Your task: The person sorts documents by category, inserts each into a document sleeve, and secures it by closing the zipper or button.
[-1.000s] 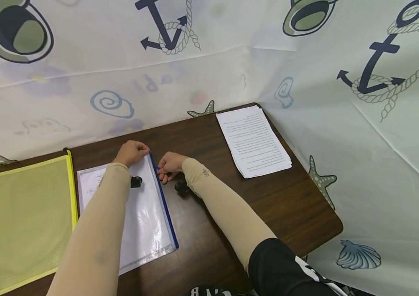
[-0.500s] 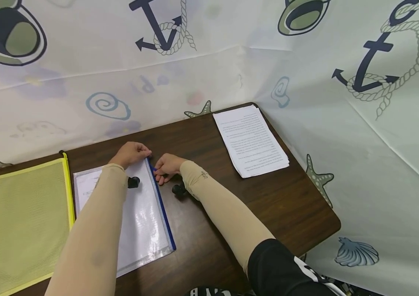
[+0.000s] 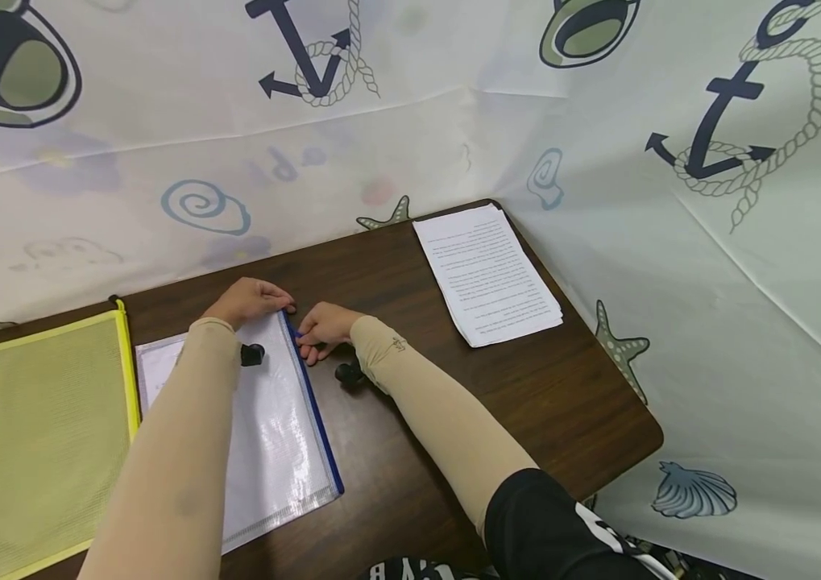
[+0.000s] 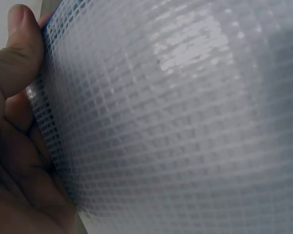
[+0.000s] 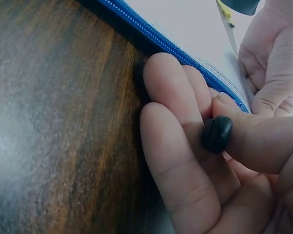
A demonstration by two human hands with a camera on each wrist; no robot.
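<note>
- Both hands meet at the far end of the clear mesh zip pouch [image 3: 272,419] lying flat on the brown table [image 3: 454,419]: left hand [image 3: 246,298] pinches its corner, right hand [image 3: 323,326] has fingers curled at the blue zipper [image 3: 312,411], apparently pinching the pull.
- Pouch looks light, floppy and a bit slick, so I'd hold the corner and tug only the pull.
- Can't actually see the pull itself; fingers cover it. The left wrist view is just mesh up close.
- Paper inside is unreadable.
</note>
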